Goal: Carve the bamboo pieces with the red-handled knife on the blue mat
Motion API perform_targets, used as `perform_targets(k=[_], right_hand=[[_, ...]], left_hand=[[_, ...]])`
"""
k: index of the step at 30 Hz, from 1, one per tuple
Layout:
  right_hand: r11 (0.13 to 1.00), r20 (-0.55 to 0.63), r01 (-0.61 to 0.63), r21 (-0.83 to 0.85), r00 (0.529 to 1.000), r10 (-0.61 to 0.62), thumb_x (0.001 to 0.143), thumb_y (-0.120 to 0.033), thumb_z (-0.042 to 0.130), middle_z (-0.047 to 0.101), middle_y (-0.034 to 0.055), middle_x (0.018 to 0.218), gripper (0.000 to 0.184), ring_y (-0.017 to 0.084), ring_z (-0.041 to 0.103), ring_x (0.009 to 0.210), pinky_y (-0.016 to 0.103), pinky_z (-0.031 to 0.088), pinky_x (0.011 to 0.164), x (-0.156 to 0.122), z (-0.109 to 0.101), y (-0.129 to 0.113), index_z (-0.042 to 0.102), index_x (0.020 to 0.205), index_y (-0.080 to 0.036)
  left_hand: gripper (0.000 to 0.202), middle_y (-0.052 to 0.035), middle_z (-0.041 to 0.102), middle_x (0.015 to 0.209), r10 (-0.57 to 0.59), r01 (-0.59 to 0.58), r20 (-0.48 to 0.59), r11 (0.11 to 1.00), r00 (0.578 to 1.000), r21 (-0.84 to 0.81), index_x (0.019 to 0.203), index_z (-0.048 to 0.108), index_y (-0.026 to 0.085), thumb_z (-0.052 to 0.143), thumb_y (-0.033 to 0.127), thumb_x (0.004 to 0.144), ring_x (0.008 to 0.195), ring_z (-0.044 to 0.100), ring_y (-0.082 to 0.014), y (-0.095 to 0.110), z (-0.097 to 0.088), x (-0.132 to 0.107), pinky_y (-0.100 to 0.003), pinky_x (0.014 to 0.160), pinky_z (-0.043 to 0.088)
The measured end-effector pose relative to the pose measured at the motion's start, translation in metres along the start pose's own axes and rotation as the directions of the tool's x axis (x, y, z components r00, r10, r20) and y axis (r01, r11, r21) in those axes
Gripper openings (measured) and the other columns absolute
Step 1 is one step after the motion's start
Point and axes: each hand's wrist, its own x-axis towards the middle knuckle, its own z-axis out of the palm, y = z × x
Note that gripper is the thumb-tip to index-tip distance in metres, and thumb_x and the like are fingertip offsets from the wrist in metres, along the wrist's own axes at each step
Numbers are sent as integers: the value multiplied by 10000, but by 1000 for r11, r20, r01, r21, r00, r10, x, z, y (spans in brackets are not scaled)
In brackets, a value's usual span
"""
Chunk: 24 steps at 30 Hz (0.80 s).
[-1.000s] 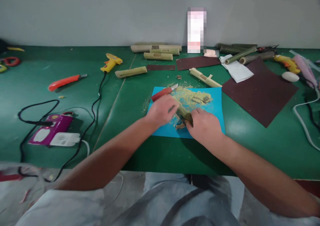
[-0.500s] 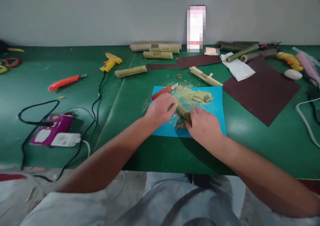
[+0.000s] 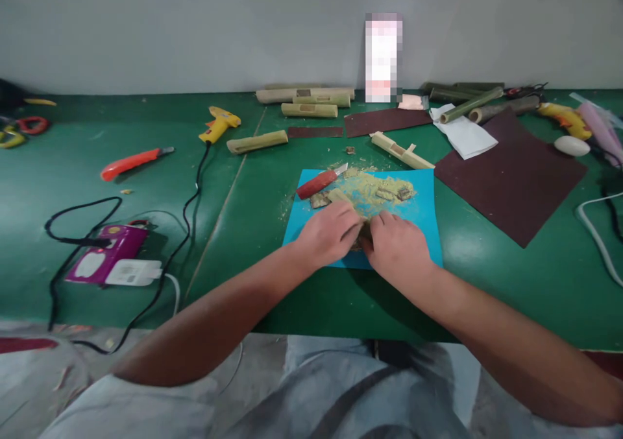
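Low over a blue sheet (image 3: pixel 421 222), my two hands meet at a short bamboo tube (image 3: pixel 341 197). My right hand (image 3: pixel 402 244) grips its near end with curled fingers. Closed over the tube's middle is my left hand (image 3: pixel 328 233), which hides most of it; whether a small scrap lies under those fingers I cannot tell. The tube's pale far end pokes out past the left knuckles. Beside it on the sheet lie a red-handled craft knife (image 3: pixel 318 184), a small brownish piece (image 3: pixel 320 200), and a spread of yellowish bamboo dust (image 3: pixel 372 189) with dark chips.
Cut bamboo pieces (image 3: pixel 309 110) lie at the back, another (image 3: pixel 402 152) behind the sheet. Dark brown sheets (image 3: pixel 516 192) spread right. Leftward are a yellow glue gun (image 3: pixel 219 124), an orange utility knife (image 3: pixel 134 163) and a purple power strip (image 3: pixel 114 248) with cords. A phone (image 3: pixel 383 59) leans on the wall.
My left hand has slid along the tube toward me and to the right, up against my right hand. The small brownish piece by the knife now shows. My right hand has hardly moved.
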Motion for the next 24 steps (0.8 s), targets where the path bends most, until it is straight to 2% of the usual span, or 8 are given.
perform_targets(k=[4,8,9,13,17,21,22,24], right_hand=[[1000,-14,-12,-1,1000,12,969,-250,488,684,124,971,193,252,678,886,335,418,658,1,2,1,647,1014,-152],[1000,1,7,-2,1000,-7,964,-226,488,685,116,963,178,250,683,884,336,421,655,2,1,1,648,996,-155],[1000,-1,5,4,1000,-5,967,-243,496,685,116,968,180,252,684,889,337,423,655,2,0,1,648,1000,-153],[999,1,-20,25,1000,20,973,-312,524,686,124,994,215,259,682,911,336,429,655,2,-2,2,651,1023,-147],[999,14,-12,33,1000,12,972,-289,508,691,127,992,205,254,675,906,337,425,665,3,-1,4,654,1021,-154],[994,1,-42,98,999,42,979,-341,507,693,127,1005,232,250,668,919,329,414,648,4,1,7,652,1008,-162],[993,5,-46,108,999,45,977,-340,510,693,125,1004,229,250,667,919,329,409,643,4,1,7,653,1004,-163],[993,21,-47,109,999,45,970,-326,516,694,123,998,215,251,667,911,331,399,638,3,1,7,654,998,-164]], left_hand=[[263,-48,609,765,-94,94,-164,996,982,-8,761,600,193,482,247,989,789,577,-191,-3,0,1,-361,773,521],[241,-49,617,786,-19,18,-38,999,999,-39,809,620,182,481,236,998,784,581,-183,-2,-1,1,-328,721,504],[237,-46,616,783,-16,14,-42,999,999,-46,811,621,182,484,235,998,782,583,-181,-3,-1,1,-327,727,506],[238,-42,609,781,-109,109,-170,994,979,-14,786,607,187,501,249,990,778,579,-182,-7,-2,0,-351,759,517],[243,-42,619,779,-8,6,-44,999,999,-47,801,612,186,495,260,1000,783,586,-189,-5,1,-2,-339,717,508],[257,-43,610,765,-104,100,-190,994,976,-31,763,598,184,501,245,992,759,573,-178,-10,1,1,-352,762,514],[259,-45,612,767,-108,105,-202,994,973,-26,758,598,184,501,244,990,762,574,-180,-10,1,2,-354,763,514],[241,-46,626,779,-50,45,-151,998,987,-35,789,615,183,500,243,993,777,585,-183,-6,2,1,-346,746,512]])
